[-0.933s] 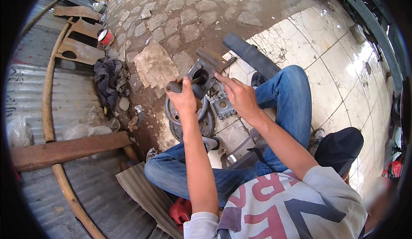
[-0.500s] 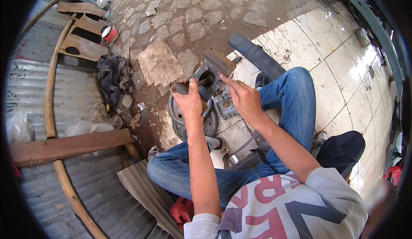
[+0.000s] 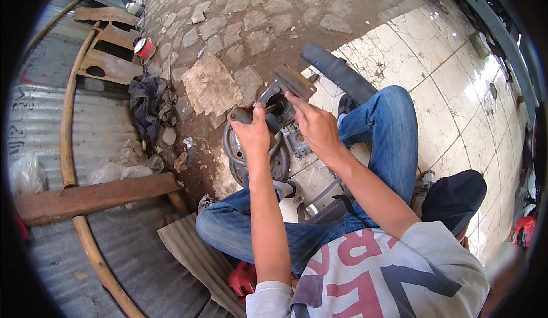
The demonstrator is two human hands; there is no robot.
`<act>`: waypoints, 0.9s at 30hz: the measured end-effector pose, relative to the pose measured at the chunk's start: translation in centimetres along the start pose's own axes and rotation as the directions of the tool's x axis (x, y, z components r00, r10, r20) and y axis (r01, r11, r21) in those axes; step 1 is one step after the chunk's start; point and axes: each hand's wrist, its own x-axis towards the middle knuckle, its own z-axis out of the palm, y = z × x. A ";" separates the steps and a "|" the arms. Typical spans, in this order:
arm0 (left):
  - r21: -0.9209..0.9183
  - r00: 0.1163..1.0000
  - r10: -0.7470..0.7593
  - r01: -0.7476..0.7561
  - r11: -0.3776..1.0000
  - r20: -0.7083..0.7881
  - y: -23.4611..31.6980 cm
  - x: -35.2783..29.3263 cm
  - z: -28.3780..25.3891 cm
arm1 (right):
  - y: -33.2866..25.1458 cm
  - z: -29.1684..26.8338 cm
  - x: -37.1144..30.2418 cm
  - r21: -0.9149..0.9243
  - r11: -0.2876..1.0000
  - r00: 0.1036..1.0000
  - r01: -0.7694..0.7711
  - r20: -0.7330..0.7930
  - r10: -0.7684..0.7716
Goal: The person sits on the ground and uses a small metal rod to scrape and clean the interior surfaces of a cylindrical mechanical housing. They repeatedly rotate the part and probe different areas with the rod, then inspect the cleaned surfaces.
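Gripping a worn grey metal assembly with a round dark opening (image 3: 279, 115) in front of my bent knees, my left hand (image 3: 254, 132) is clamped around its rounded, knob-like end, beside a slim metal rod (image 3: 270, 110). My right hand (image 3: 317, 127) reaches in from the other side, forefinger extended to the opening's edge; whether its curled fingers close on anything, I cannot tell. The step in hand looks like close fingertip work at that opening; the next move, I judge, calls for a firm left hold and a light, exact right touch. Across the assembly's far end sits a scuffed, brownish, channel-shaped metal piece (image 3: 295, 81). Below lies a smooth grey metal ring (image 3: 228, 147), near a flat grey metal plate pierced with holes (image 3: 295, 142). Farther out, a long black rubber-like tube (image 3: 337, 71) rests across cracked, glossy cream tiles (image 3: 439, 50), while a rough beige slab (image 3: 211, 87) lies on bare earth, near crumpled dark cloth (image 3: 147, 107) and rippled corrugated metal sheets (image 3: 51, 124).
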 end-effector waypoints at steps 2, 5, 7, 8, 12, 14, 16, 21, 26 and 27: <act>-0.071 0.999 -0.049 0.048 0.996 -0.021 0.5 -0.2 0.1 | 0.1 -0.2 -0.3 -0.003 1.000 1.000 -0.023 0.018 0.023; -0.068 0.998 -0.053 0.051 0.996 -0.022 1.0 -0.9 0.4 | -0.4 -0.3 -0.3 -0.013 0.998 0.998 -0.057 0.015 0.057; -0.009 1.000 -0.027 0.027 1.000 -0.005 0.3 -0.9 0.4 | -1.8 0.0 0.4 -0.032 0.995 0.995 -0.095 0.040 0.096; 0.033 1.000 -0.012 0.011 0.999 0.009 0.0 -0.7 0.4 | -1.8 0.1 0.3 -0.008 0.995 0.995 -0.099 0.023 0.099; -0.061 0.999 -0.048 0.047 0.997 -0.022 0.6 -0.8 0.3 | -1.1 -0.3 -0.5 0.041 0.994 0.994 -0.104 0.016 0.104; -0.059 0.998 -0.062 0.061 0.996 -0.016 0.5 -1.1 0.5 | -1.2 -0.6 -0.5 0.029 0.992 0.992 -0.119 0.043 0.118; -0.038 0.998 -0.062 0.061 0.997 -0.010 0.1 -1.4 0.6 | -1.6 -0.6 0.3 0.002 0.989 0.987 -0.149 0.068 0.149; -0.014 1.000 0.022 -0.022 1.000 -0.006 -0.4 -0.4 0.3 | -1.2 -0.7 0.3 -0.015 0.995 0.993 -0.103 0.056 0.104; -0.036 0.999 0.014 -0.016 0.999 -0.046 -0.7 -1.3 1.3 | -1.4 -0.7 1.0 -0.081 0.992 0.992 -0.096 0.069 0.102; -0.014 0.999 0.020 -0.021 1.000 -0.046 -0.7 -1.5 1.3 | -1.2 -0.5 1.0 -0.075 0.994 0.995 -0.085 0.048 0.089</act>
